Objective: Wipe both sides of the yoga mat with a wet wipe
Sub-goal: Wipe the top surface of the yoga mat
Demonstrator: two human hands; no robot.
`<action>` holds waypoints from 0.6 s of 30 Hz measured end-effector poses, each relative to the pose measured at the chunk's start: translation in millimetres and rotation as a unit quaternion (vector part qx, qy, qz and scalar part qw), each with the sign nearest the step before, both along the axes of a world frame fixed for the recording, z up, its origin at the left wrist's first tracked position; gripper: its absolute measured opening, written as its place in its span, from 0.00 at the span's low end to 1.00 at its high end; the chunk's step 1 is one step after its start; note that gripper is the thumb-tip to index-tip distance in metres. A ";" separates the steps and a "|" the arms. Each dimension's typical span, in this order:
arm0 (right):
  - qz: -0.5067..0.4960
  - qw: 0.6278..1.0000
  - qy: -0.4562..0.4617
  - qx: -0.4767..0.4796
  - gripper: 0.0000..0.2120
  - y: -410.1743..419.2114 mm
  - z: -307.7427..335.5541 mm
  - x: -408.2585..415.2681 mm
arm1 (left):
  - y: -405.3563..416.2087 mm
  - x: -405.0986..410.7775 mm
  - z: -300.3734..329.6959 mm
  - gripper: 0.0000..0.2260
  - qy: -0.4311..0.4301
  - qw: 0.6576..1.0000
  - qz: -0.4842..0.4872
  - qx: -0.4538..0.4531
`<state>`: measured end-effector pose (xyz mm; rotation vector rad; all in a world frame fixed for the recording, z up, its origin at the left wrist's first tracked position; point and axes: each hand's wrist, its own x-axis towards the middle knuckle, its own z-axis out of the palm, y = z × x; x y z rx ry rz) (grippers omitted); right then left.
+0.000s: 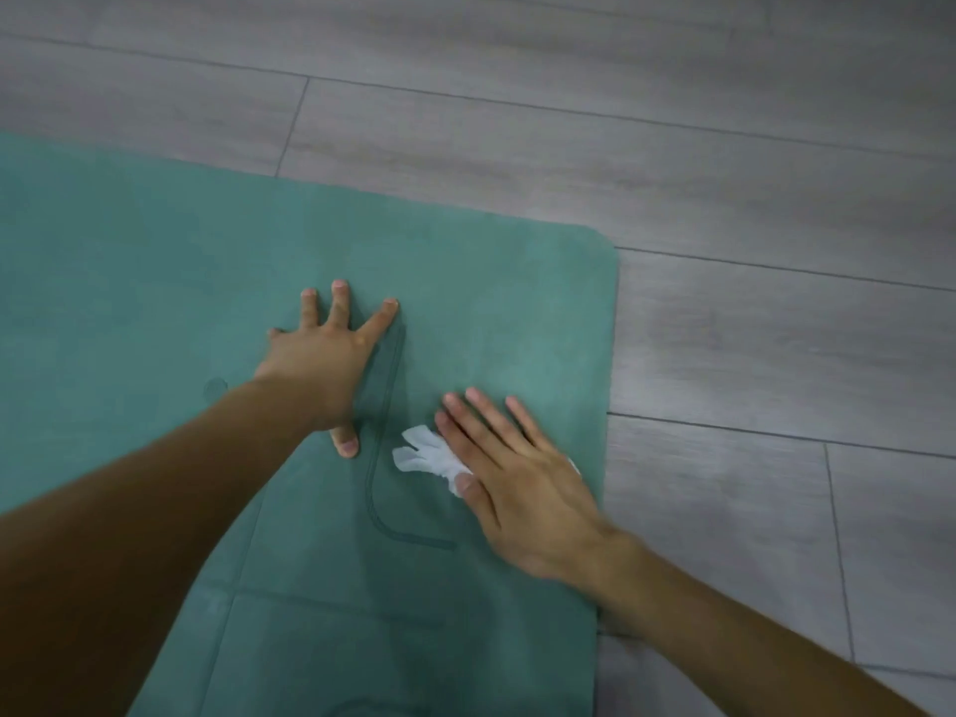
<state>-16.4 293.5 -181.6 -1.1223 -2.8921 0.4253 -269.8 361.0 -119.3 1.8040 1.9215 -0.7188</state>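
A teal yoga mat (155, 282) lies flat on a grey plank floor (672, 121), its rounded far-right corner in view. 2 bare forearms reach in from the bottom edge. The left hand (320, 364) is planted palm-down w/ fingers spread and straight, gripping nothing, probably bracing the mat so it won't slide or bunch during wiping. Just beside it, nearer the mat's right edge, the right hand (512, 478) lies flat w/ straight fingers, pressing a crumpled white wet wipe (427, 455) against the mat; part of the wipe sticks out past the thumb side. A darker curved line on the mat runs btwn the hands.
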 end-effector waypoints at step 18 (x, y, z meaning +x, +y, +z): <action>-0.088 0.995 -0.033 0.017 0.29 17.7 -2.0 17.6 | 0.8 -4.9 -4.5 0.80 -0.006 1.000 -0.004 0.012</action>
